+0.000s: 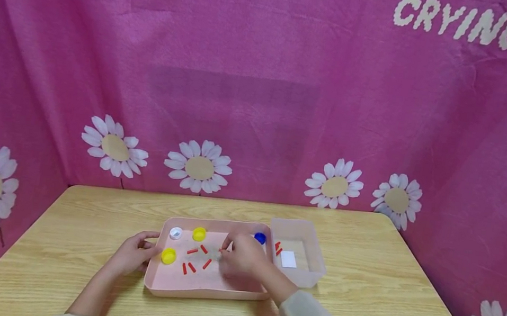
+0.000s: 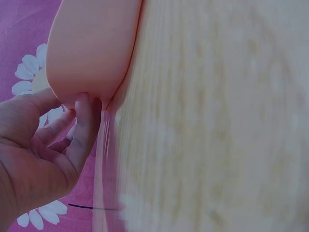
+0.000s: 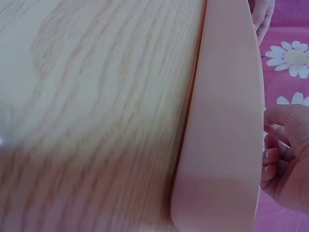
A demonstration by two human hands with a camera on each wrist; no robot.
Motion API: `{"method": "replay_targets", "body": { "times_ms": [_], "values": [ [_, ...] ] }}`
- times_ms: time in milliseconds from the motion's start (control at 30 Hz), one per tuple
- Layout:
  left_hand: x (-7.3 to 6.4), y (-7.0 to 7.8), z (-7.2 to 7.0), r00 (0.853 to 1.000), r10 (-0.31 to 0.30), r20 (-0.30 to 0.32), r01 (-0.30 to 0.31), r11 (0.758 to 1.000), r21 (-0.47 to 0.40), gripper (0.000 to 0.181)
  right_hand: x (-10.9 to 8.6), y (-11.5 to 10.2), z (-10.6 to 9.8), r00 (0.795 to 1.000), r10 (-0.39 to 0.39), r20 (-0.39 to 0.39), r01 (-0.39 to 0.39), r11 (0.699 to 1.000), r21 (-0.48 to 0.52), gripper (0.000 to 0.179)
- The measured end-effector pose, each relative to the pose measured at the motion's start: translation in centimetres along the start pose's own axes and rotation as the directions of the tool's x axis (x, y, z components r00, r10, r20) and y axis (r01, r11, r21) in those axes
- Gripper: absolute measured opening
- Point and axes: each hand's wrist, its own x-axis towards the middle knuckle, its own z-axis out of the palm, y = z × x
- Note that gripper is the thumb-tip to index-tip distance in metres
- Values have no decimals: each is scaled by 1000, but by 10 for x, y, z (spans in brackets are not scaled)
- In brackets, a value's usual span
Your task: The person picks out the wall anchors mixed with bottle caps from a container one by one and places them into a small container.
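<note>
A shallow pink tray (image 1: 206, 295) lies on the table. My left hand (image 1: 134, 255) grips its left end, thumb at the rim and fingers against the outer wall; the left wrist view shows this hand (image 2: 53, 140) at the tray's corner. Over the tray, my right hand (image 1: 244, 255) pinches a small red stick (image 1: 221, 250) at its fingertips. In the right wrist view the tray wall hides what that hand (image 3: 289, 154) holds. Several red sticks (image 1: 191, 267) lie scattered on the tray floor, left of my right hand.
Around the tray's inside stand a white cap (image 1: 175, 233), two yellow caps (image 1: 199, 234) and a blue cap (image 1: 259, 238). A translucent pink box (image 1: 311, 279) adjoins the tray's right end, with red pieces (image 1: 278, 249) and a white square (image 1: 289, 259) inside. A magenta curtain (image 1: 255, 142) hangs behind the table.
</note>
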Motion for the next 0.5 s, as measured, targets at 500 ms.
{"method": "replay_targets", "body": {
  "times_ms": [500],
  "values": [
    [1, 0, 1, 1000, -17, -3, 17, 1000, 1, 47, -4, 7, -20, 986, -145, -78, 137, 986, -101, 4]
  ]
}}
